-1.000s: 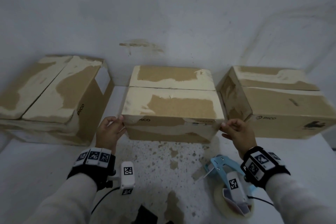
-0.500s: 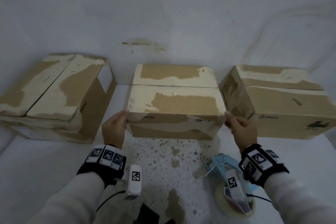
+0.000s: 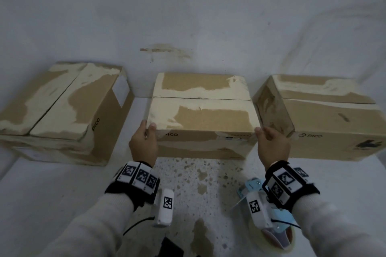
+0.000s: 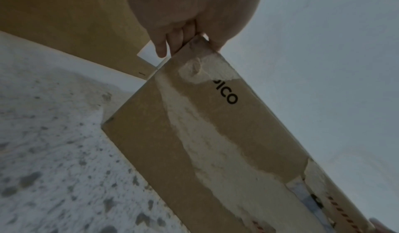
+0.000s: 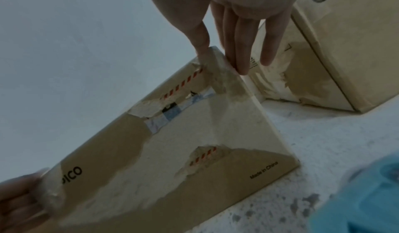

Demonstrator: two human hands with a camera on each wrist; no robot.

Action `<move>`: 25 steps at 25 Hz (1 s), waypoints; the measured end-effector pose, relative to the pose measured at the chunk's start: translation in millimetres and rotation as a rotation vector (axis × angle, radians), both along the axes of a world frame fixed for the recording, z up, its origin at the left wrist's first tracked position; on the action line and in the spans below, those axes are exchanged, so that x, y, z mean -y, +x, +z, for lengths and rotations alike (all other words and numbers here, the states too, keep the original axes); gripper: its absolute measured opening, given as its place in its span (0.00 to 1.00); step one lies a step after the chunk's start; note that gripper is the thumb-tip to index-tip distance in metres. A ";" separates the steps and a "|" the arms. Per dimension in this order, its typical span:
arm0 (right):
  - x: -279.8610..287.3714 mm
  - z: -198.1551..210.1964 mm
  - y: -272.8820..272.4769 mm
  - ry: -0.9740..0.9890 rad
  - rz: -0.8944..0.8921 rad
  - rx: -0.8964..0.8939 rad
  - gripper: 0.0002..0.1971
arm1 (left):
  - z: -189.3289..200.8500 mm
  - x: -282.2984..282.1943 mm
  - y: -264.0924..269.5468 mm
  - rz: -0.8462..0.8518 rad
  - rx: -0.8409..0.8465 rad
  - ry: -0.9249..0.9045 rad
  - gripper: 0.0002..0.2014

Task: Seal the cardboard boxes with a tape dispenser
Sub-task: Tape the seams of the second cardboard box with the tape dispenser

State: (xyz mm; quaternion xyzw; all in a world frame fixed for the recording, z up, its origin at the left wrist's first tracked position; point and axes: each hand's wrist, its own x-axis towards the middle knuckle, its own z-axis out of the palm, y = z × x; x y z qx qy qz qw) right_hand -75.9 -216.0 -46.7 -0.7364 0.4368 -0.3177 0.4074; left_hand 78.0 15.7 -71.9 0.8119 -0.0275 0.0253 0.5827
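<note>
Three worn cardboard boxes stand in a row against the wall, all with their top flaps down. The middle box (image 3: 200, 119) (image 4: 215, 134) (image 5: 172, 143) is held at its two near top corners. My left hand (image 3: 148, 129) (image 4: 187, 37) pinches the left corner, thumb on top and fingers down the side. My right hand (image 3: 264, 133) (image 5: 222, 56) pinches the right corner, thumb on the front edge and straight fingers along the side wall. A blue tape dispenser (image 3: 250, 188) (image 5: 367, 194) lies on the floor under my right wrist, partly hidden.
The left box (image 3: 62, 110) and the right box (image 3: 325, 123) sit close to the middle one, with narrow gaps between them. A stained white wall (image 3: 188, 16) stands right behind. The speckled floor (image 3: 198, 183) lies in front of the boxes.
Both hands have moved up from the box's lower front edges to its near top corners and now pinch them. The tape dispenser has not moved.
</note>
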 end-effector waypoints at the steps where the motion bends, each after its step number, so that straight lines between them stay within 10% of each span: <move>1: 0.3 -0.1 0.7 -0.043 0.024 -0.024 0.17 | 0.1 1.1 -0.6 -0.004 0.010 -0.005 0.23; 25: 16.7 7.6 7.8 0.247 0.057 -0.043 0.10 | 7.0 6.8 15.4 -0.148 -0.099 -0.079 0.24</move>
